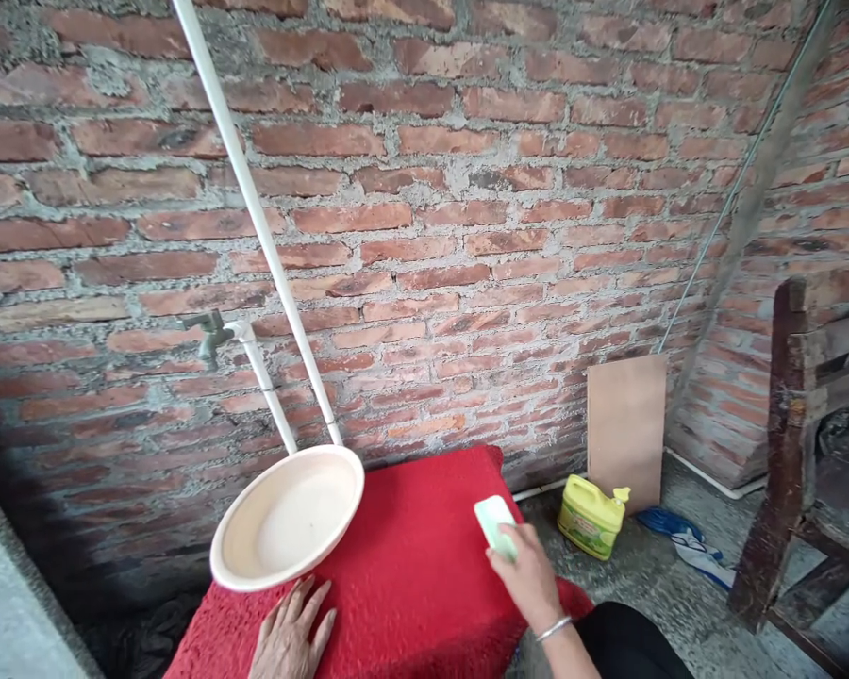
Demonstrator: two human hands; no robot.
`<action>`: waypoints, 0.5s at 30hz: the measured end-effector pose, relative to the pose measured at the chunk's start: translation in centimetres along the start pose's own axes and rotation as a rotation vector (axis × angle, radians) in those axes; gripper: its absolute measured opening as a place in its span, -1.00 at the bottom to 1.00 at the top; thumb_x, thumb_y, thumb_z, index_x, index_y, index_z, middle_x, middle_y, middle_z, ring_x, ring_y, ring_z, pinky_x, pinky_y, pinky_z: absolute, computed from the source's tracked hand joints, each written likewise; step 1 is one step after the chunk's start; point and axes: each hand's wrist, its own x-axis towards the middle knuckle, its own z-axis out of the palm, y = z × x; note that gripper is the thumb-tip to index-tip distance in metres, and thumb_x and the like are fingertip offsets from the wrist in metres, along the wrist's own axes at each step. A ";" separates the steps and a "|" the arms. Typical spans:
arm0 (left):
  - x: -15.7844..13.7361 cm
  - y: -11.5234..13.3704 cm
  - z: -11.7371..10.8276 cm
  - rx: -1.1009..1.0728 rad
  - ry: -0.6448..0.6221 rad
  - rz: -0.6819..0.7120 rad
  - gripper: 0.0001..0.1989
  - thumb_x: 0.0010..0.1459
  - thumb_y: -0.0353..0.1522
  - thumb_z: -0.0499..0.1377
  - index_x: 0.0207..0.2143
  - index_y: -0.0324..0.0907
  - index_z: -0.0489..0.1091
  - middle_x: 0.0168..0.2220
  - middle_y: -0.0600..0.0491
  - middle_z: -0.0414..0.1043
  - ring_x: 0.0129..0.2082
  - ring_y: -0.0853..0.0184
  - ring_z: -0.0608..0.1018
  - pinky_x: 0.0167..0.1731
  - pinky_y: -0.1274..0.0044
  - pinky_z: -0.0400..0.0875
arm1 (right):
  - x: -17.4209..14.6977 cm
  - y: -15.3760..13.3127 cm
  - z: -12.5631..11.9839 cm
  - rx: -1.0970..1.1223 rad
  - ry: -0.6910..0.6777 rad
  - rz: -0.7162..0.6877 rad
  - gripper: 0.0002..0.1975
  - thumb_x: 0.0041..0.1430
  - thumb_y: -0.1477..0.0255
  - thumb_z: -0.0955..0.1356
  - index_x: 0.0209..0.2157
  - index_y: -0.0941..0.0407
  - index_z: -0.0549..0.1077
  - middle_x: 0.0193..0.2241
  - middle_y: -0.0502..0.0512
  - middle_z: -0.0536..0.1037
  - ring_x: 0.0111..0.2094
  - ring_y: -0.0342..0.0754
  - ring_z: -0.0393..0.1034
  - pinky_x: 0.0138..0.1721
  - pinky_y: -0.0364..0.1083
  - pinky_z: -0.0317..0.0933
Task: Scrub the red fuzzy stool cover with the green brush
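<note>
A red cloth (pixel 417 556) covers the low table in front of me. My right hand (pixel 527 571), with a silver bangle at the wrist, grips a pale green and white oblong block (pixel 495 524) over the cloth's right side. Its exact kind, such as a scrub brush or a bar of soap, is not clear. My left hand (pixel 293 630) lies flat on the cloth near the front left, fingers apart and holding nothing. Just beyond its fingertips, a cream plastic basin (pixel 290 519) sits on the table's left side, tilted a little.
A tap (pixel 212 338) and white pipes (pixel 261 217) run along the brick wall (pixel 424 226). To the right, a yellow jug (pixel 592 517) stands on the floor before a brown board (pixel 626 429). Flip-flops (pixel 700 552) lie near a dark wooden chair (pixel 785 453).
</note>
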 end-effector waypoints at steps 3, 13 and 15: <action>-0.1 0.0 0.2 0.025 0.025 0.012 -0.47 0.27 -0.22 -0.07 0.26 -0.09 0.27 0.31 0.03 0.21 0.30 0.23 0.25 0.28 0.31 0.04 | -1.1 -2.8 1.6 -0.116 -0.103 -0.180 -0.65 0.05 0.36 0.36 -0.08 -0.03 0.54 -0.15 0.08 0.47 -0.09 0.02 0.40 0.04 -0.10 0.20; -0.1 -0.5 1.9 -0.021 0.171 0.075 -0.53 0.25 -0.20 0.03 0.18 -0.06 0.37 0.24 -0.03 0.31 0.26 0.14 0.32 0.26 0.24 0.10 | -0.6 5.8 -4.4 -0.323 0.146 0.297 -0.51 0.15 0.14 0.23 0.01 0.07 0.47 -0.16 0.21 0.45 -0.13 0.11 0.44 -0.09 0.01 0.30; -0.2 -0.2 2.0 -0.046 0.210 0.087 -0.55 0.26 -0.21 0.05 0.17 -0.07 0.38 0.23 -0.05 0.33 0.24 0.12 0.33 0.25 0.22 0.11 | -1.5 5.1 -3.5 -0.177 0.131 0.231 -0.49 0.11 0.06 0.21 -0.03 0.03 0.48 -0.13 0.19 0.45 -0.09 0.09 0.44 -0.08 -0.01 0.31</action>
